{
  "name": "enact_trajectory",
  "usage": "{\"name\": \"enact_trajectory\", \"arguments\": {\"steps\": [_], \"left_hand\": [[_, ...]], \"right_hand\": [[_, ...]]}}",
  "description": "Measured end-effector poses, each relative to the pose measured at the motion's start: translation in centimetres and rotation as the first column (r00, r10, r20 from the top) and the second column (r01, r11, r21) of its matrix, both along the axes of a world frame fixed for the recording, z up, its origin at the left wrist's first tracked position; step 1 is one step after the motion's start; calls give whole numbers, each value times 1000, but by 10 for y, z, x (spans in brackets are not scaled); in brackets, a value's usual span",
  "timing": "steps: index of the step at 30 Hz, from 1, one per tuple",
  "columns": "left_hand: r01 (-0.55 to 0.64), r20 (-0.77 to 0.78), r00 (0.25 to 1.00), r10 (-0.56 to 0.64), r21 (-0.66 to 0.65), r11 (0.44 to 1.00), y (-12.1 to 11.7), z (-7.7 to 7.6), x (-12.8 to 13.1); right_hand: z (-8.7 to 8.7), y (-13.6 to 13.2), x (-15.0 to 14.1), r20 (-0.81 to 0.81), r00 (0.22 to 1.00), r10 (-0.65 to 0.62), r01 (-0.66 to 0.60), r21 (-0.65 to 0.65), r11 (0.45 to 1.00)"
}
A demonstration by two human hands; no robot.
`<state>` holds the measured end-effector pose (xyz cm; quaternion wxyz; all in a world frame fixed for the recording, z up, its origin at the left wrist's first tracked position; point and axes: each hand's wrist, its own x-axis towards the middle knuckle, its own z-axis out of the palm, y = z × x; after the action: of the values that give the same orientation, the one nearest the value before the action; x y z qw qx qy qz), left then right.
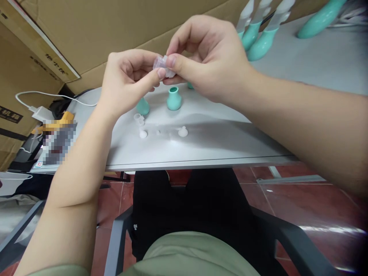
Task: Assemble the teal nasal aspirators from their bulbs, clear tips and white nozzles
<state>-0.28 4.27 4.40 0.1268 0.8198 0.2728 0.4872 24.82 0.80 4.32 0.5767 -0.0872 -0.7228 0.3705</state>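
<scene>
My left hand (130,74) and my right hand (205,57) meet above the table, both closed on a small clear plastic tube piece (160,63). Thumbs and fingertips pinch it from either side, hiding part of it. Below them a teal rubber bulb (174,100) stands upright with its mouth open. Another teal bulb (143,106) is partly covered by my left hand. In front lie a clear plastic fitting (139,119), a small white cap (143,133), a tiny white part (158,132) and a white funnel-shaped tip (183,131).
Several teal bulbs with clear tubes and white tips (263,42) stand at the back right, near another teal bulb (319,21). Cardboard (115,27) walls the back of the grey table (230,147). A white charger with cable (42,114) and a yellow object (64,119) are at left.
</scene>
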Motion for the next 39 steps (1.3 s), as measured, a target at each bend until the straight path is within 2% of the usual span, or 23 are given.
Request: {"name": "enact_trajectory", "arguments": {"steps": [5,9,13,19,33,36,39], "left_hand": [[-7,-30,1000,4,-81,997,-7,12,-7],[13,-132,991,-28,-115,993,-17,11,-10],[66,-88,993,-75,-97,993,-32,12,-6],[43,-119,991,-57,-117,992,-39,25,-3],[8,-168,986,-23,-86,996,-51,26,-2],[-17,-176,984,5,-66,998,-48,21,-4],[0,-137,991,-5,-39,999,-40,18,-6]], "right_hand": [[4,3,5,84,996,-13,14,-5,1000],[10,1,7,156,987,-41,47,-34,998],[13,-2,8,228,972,-53,66,-48,997],[10,0,8,213,976,34,-18,-72,997],[6,6,7,287,958,32,-19,-45,999],[8,4,9,283,959,-14,20,-17,1000],[11,-1,12,262,956,-131,126,36,991]]}}
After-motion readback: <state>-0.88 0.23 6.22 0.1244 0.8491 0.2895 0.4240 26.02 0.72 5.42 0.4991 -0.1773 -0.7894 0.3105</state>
